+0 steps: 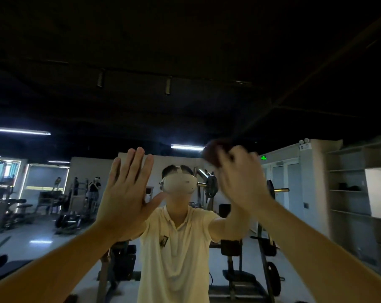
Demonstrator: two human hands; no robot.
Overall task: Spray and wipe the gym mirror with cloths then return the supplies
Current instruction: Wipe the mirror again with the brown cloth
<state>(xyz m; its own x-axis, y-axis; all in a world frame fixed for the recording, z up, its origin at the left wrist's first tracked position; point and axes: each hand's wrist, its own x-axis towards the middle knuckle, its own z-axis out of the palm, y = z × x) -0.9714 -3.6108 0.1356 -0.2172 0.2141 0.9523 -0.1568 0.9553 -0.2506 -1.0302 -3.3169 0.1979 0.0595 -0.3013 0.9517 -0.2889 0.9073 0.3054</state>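
The mirror [76, 106] fills almost everything in front of the person, a big hard pane giving back the dark ceiling, strip lights and the gym floor. It is rigid, smooth and breakable, so I'd say it wants broad, even pressure rather than a shove at one spot, and it will be slick wherever it is wet. Reflected in it stands the person in a pale polo shirt [174, 248] and a white headset, with a weight rack [210, 185] behind and open shelves [347, 189] off to the right. Both bare arms reach up to the glass at about head height. The left grip [126, 193] is spread wide, fingers straight and close together, palm toward the glass; it looks to be laid flat on it as a brace, though I cannot tell for certain that it touches. The right grip [239, 178] is blurred, fingers curled round a dark reddish cloth [211, 154] bunched at the fingertips, up against the mirror just right of the reflected head. That cloth looks soft, light and limp; it will fold and slide in the hand, so it is best held as a wad under the fingers with the palm pressing behind. I see no spray bottle. My guess is that wiping is the step in hand, and returning the supplies is yet to come.
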